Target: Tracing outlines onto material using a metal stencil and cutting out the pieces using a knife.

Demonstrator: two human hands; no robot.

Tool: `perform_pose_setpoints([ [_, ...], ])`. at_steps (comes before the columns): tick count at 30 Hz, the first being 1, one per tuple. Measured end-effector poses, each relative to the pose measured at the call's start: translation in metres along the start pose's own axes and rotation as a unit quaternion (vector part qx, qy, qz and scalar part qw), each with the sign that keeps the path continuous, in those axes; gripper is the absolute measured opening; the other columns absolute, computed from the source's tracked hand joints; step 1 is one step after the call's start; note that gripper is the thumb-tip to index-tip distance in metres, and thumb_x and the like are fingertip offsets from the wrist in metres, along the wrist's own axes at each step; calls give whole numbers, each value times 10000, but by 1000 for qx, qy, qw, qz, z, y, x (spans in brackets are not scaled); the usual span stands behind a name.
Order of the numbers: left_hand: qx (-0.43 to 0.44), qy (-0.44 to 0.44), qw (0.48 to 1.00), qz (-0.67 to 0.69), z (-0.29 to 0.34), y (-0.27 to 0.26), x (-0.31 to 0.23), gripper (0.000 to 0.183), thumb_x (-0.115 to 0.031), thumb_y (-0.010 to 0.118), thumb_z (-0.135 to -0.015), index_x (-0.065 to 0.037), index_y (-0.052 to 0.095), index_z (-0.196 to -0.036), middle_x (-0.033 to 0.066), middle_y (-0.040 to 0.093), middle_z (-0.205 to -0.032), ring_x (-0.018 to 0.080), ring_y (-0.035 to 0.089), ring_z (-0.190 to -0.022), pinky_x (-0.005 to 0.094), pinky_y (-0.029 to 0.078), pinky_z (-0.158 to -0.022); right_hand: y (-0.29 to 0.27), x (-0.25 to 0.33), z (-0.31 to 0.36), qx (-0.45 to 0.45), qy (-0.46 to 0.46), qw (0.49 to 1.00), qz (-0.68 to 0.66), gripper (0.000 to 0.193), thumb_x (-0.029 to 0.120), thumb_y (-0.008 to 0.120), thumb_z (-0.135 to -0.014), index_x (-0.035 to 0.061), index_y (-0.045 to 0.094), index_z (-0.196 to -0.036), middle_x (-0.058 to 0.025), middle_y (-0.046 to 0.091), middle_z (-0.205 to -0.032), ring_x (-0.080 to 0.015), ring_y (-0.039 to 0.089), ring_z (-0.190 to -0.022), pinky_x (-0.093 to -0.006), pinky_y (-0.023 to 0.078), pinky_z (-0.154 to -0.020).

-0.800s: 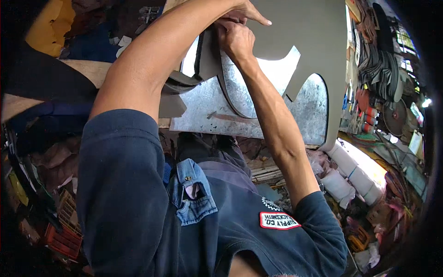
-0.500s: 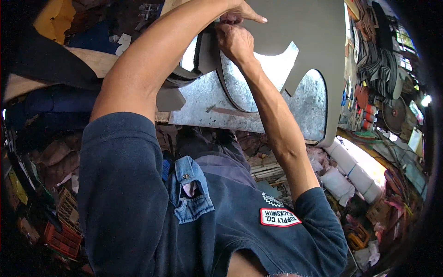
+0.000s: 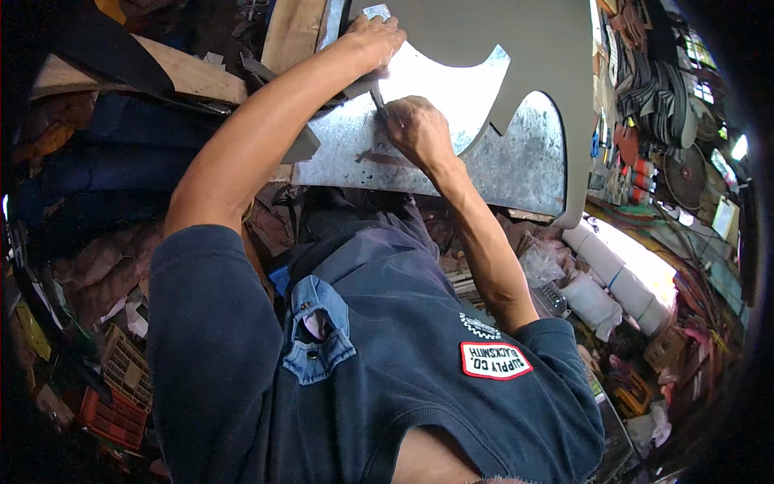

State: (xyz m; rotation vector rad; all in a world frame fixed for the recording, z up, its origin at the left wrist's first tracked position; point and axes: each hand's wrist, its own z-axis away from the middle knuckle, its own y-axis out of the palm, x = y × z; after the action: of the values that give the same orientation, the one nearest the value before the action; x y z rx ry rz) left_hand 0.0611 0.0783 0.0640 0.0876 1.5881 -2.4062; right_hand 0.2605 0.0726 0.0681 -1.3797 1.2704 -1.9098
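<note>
Grey sheet material (image 3: 516,48), cut to a curved, notched outline, lies across a galvanised metal plate (image 3: 484,153) on the cluttered bench (image 3: 298,32), and a person in a dark blue shirt works at its edge with both hands. Far left, dark cloth bundles (image 3: 89,185) and red plastic crates (image 3: 113,403) crowd the floor, outside the work. Moving right, the left hand (image 3: 372,39) reaches over the plate and presses down flat on the sheet's upper corner, fingers curled over it, seemingly to pin the piece so that it cannot slide under the tool. Just below it, the right hand (image 3: 415,129) is clenched around a slim tool (image 3: 377,98), possibly a knife or scriber; only a short tip shows above the fist, so its kind cannot be told for certain. That tip meets the sheet close beside the left hand, where the pale cut edge curves away to the right. The metal plate under the sheet gives a hard backing for the tool. Farther right, white rolls (image 3: 601,278) lie stacked below the bench edge, and black straps and belts (image 3: 653,81) hang at the wall, well apart from the work.
</note>
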Motion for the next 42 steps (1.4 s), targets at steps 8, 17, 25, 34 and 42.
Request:
perform_pose_setpoints([
  [8, -55, -8, 998, 2, 5, 5, -4, 760, -307, 843, -705, -94, 499, -1348, 116, 483, -1392, 310, 428, -1330, 512, 343, -1087, -26, 1, 68, 31, 8, 999, 40, 176, 85, 655, -765, 67, 680, -938, -129, 647, -893, -325, 621, -924, -428, 543, -763],
  [17, -155, -12, 985, 68, 26, 25, -3, 641, -203, 739, -718, -46, 547, -1309, 132, 509, -1363, 346, 480, -1256, 484, 383, -996, -83, -38, 0, -116, 134, 971, -159, 206, 101, 602, -885, -5, 697, -1035, -181, 717, -996, -285, 704, -914, -347, 542, -806],
  [25, -184, -94, 975, 84, 32, 20, -17, 586, -321, 786, -741, -95, 596, -1247, 170, 461, -1426, 391, 407, -1321, 504, 346, -1032, -54, -68, -156, -64, 2, 977, -204, 262, 188, 597, -881, 25, 717, -1047, -202, 709, -970, -328, 691, -914, -384, 533, -837],
  [34, -146, -148, 974, 86, 27, 10, -17, 664, -368, 804, -709, -113, 569, -1275, 210, 418, -1466, 397, 372, -1357, 527, 312, -1079, -23, -75, -214, 24, -118, 983, -142, 253, 206, 626, -888, 63, 727, -1072, -174, 721, -919, -284, 704, -838, -387, 543, -781],
  [42, -229, -123, 964, 52, 22, 25, -15, 584, -347, 836, -659, -113, 611, -1144, 184, 537, -1323, 367, 470, -1231, 499, 372, -966, -16, -78, -218, 1, -153, 984, -90, 244, 199, 607, -875, 69, 730, -1041, -173, 715, -922, -352, 675, -861, -426, 525, -825],
])
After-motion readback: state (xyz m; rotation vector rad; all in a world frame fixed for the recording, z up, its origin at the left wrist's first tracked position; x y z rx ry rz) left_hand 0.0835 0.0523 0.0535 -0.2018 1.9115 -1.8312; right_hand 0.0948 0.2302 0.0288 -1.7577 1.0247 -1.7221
